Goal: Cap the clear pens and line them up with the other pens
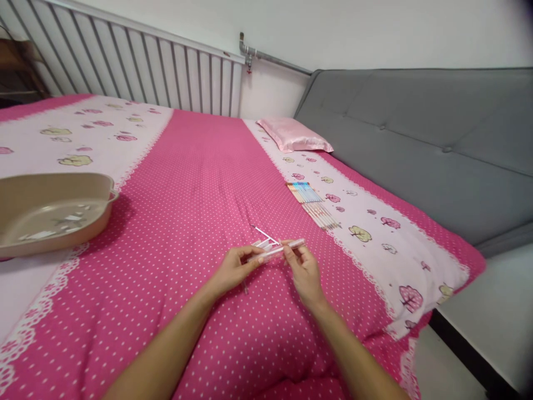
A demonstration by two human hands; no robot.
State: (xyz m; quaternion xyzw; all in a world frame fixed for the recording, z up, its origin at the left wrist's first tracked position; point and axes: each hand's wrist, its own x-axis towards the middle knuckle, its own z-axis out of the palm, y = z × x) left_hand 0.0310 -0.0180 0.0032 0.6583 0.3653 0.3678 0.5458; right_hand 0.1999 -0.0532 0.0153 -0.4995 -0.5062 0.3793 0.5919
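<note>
My left hand (236, 268) and my right hand (303, 271) meet above the pink dotted bedspread (195, 183). Both pinch a thin clear pen (277, 250) held level between them, the left at its near end, the right near its capped end. A few loose white pen parts (265, 238) lie on the bedspread just beyond my fingers. A row of several pens (313, 203) lies side by side farther off to the right, on the pale tree-print strip.
A beige plastic tray (54, 191) holding small scraps sits at the left. A pink pillow (293, 135) lies at the bed's far end. A grey sofa back (420, 133) runs along the right, and a slatted radiator (133, 61) lines the wall behind.
</note>
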